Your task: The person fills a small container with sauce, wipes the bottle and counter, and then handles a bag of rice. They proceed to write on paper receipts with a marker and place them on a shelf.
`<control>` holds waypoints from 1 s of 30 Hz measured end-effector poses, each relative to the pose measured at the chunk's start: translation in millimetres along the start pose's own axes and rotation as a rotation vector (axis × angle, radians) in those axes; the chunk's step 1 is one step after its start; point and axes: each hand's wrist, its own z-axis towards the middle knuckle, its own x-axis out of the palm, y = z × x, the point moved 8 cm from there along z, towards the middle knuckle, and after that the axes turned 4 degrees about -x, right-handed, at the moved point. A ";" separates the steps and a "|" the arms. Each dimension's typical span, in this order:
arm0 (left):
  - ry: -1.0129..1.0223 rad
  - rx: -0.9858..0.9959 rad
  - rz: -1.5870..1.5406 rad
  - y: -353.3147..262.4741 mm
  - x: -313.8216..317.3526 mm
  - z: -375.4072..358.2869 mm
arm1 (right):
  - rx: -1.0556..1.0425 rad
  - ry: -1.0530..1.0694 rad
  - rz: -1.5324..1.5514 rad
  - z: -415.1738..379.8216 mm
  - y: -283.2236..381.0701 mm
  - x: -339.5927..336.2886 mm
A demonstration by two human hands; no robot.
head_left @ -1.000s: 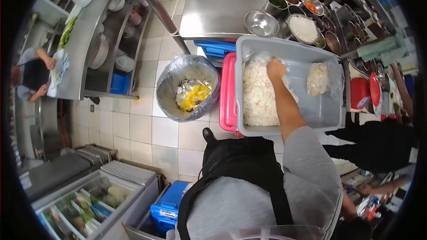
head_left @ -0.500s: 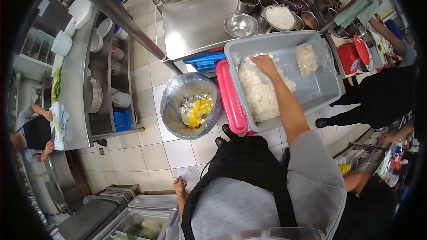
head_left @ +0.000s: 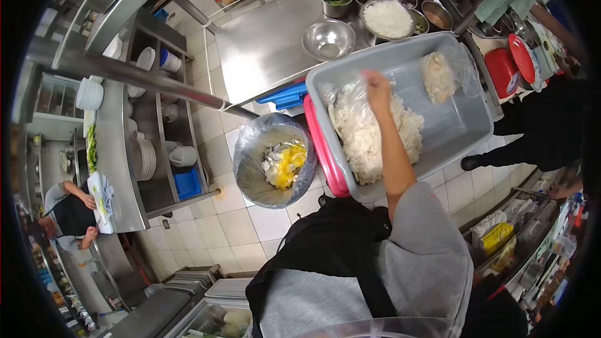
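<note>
In the head view my right hand [head_left: 378,92] is over the grey tub [head_left: 456,139], its fingers closed and slightly blurred at the tips. They appear to pinch a clear plastic bag [head_left: 359,96] that hangs against the rice. Below the hand a large heap of white cooked rice [head_left: 375,141] fills the left side of the tub. A second bag of rice [head_left: 439,77] lies in the tub's far right part, its loose plastic spread to the right. My left hand is out of view.
A lined bin [head_left: 245,169] with yellow and silvery waste stands left of the tub. Beneath the tub is a pink lid [head_left: 327,156]. A steel table [head_left: 250,44] beyond holds a metal bowl [head_left: 328,40] and several food pots. Co-workers stand at left [head_left: 72,209] and right [head_left: 538,125].
My right hand has lifted off the rice, drawing clear plastic up. My left hand, earlier low at the left with crumpled clear plastic, has gone out of view. The camera view has shifted.
</note>
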 end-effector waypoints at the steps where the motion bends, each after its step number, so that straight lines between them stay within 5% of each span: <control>1: 0.009 -0.001 0.016 -3.4 0.3 2.8 | 0.103 -0.134 -0.193 0.7 30.6 -46.4; 4: 0.028 0.027 0.061 -23.7 0.1 13.3 | -0.121 -0.156 -0.622 -1.0 68.4 -68.5; 7: 0.056 0.088 0.098 -60.6 6.9 28.6 | 0.098 0.140 -1.007 -33.7 -1.8 -5.4; 8: 0.062 0.117 0.103 -75.6 9.8 34.5 | 0.261 0.393 -0.958 -46.2 -29.5 13.1; 10: 0.068 0.183 0.115 -109.6 11.1 46.0 | 0.224 0.443 -0.910 -50.4 -74.0 18.9; 12: 0.060 0.252 0.100 -144.1 11.4 55.5 | 0.154 0.098 -0.603 -32.7 -87.3 -21.2; 15: -0.012 0.257 0.011 -194.3 16.4 53.6 | 0.467 -0.039 0.480 -14.1 -119.2 -113.4; 16: -0.007 0.260 0.016 -200.5 19.8 54.7 | 0.624 -0.233 0.864 -19.9 -131.8 -139.9; 18: 0.052 0.292 -0.149 -211.9 25.3 56.3 | 0.587 -0.392 1.303 -27.3 -137.9 -188.6; 21: 0.077 0.272 -0.219 -216.8 23.6 64.5 | 0.641 -0.450 1.185 -68.2 -236.2 -219.4; 24: -0.011 0.398 -0.472 -276.1 14.1 32.8 | 0.749 -0.282 1.319 -78.5 -221.8 -202.0; 28: 0.066 0.786 -0.369 -458.9 50.4 -105.9 | 0.740 -0.082 1.453 -66.2 -89.6 -129.5; 30: 0.241 0.956 -0.265 -512.0 85.7 -161.4 | 0.764 0.195 1.358 -67.8 -4.6 -78.0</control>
